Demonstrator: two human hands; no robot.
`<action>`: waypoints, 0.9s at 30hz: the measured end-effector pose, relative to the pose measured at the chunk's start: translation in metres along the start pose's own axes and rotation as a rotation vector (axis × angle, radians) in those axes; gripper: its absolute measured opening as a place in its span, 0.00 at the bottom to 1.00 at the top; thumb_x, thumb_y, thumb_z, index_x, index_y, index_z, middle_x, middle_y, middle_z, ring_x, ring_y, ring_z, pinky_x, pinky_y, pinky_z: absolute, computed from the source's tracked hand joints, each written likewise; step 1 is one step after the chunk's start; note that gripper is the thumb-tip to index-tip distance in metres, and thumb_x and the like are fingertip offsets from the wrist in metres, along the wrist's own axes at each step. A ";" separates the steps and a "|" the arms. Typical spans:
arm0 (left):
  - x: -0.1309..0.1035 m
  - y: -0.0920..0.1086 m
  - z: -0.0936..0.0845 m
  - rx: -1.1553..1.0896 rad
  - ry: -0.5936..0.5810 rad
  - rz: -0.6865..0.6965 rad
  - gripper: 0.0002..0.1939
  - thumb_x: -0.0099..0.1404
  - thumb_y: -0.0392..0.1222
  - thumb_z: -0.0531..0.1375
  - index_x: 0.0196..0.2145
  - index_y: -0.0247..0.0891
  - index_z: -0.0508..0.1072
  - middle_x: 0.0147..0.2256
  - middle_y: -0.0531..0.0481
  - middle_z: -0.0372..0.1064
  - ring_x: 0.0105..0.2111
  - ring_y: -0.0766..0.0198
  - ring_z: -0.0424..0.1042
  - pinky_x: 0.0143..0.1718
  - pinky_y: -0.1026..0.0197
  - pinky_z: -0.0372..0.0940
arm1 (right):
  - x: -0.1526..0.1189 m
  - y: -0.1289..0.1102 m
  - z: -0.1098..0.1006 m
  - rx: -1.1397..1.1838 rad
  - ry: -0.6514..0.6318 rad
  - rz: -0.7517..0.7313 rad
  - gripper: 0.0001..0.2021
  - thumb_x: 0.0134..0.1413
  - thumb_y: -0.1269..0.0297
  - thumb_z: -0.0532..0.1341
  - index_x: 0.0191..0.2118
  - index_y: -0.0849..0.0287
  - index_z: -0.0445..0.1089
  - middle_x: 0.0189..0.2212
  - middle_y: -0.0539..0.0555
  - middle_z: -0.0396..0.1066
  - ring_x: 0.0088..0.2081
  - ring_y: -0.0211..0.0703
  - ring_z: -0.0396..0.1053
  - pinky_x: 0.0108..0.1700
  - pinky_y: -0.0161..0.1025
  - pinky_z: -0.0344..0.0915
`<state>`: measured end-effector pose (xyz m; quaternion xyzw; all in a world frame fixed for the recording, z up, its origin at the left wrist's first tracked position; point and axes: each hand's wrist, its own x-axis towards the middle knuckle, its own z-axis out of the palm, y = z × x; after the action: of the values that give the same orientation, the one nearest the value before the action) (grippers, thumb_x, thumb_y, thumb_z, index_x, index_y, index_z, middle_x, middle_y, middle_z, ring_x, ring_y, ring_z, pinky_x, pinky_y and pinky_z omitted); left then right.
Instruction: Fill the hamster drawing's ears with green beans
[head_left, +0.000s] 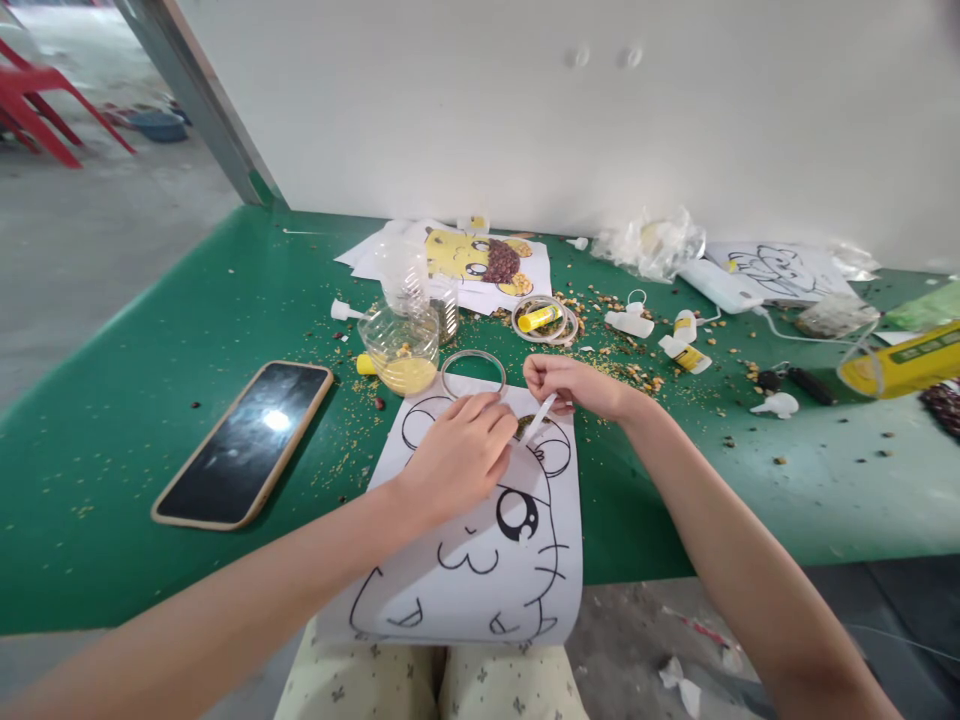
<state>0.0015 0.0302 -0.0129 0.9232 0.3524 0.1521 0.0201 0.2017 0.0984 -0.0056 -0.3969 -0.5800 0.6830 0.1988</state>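
Observation:
A white sheet with a black-line hamster drawing (466, 585) lies in front of me and curls down over the table's near edge. My left hand (465, 450) reaches over its upper part, fingers curled on what looks like a shallow round lid with a pale rim (538, 420). Greenish-brown bits show inside that lid; the rest is hidden by the fingers. Just beyond the rim is my right hand (566, 385), closed with its fingertips together; whatever they hold is hidden. A clear round lid (472, 375) rests at the sheet's top edge.
A phone (244, 445) lies on the left. Behind the sheet stand a cut plastic bottle (401, 350) with yellow contents, stacked lids holding a glue stick (540, 318), and a coloured hamster picture (480, 262). Small glue bottles (686, 352) and scattered grains cover the right.

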 end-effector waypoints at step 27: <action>0.000 -0.002 0.002 0.045 0.017 0.018 0.07 0.64 0.35 0.52 0.34 0.35 0.69 0.41 0.47 0.67 0.45 0.57 0.64 0.43 0.56 0.61 | 0.000 -0.002 0.002 -0.119 0.080 -0.019 0.06 0.41 0.75 0.51 0.26 0.58 0.53 0.20 0.44 0.53 0.17 0.28 0.46 0.18 0.30 0.45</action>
<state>0.0011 0.0316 -0.0149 0.9253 0.3475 0.1518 -0.0053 0.2000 0.0980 -0.0034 -0.4296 -0.6150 0.6289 0.2045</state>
